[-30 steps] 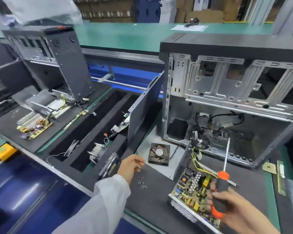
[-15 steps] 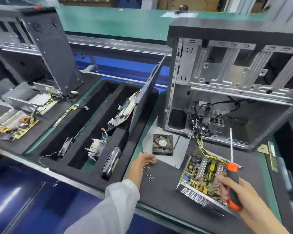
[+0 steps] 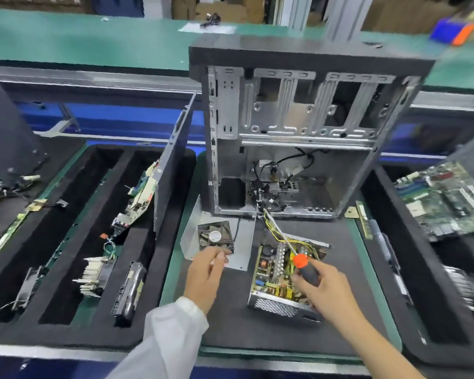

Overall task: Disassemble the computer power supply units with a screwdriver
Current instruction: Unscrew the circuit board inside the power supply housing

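An opened power supply unit lies on the black mat, its circuit board and yellow wires bare. My right hand grips an orange and black screwdriver over it, the shaft pointing up and left toward the case. My left hand hovers with loosely bent fingers at the near edge of a grey metal cover plate. A black fan rests on that plate. Whether the left fingers hold anything is unclear.
An empty computer case stands behind the unit with cables inside. A grey side panel leans beside it. Left, a black foam tray holds boards, a heatsink and a drive. A motherboard lies to the right.
My left hand has moved right from the loose screws to the cover plate by the fan. The screwdriver has tilted from upright to leaning left. The view has swung right.
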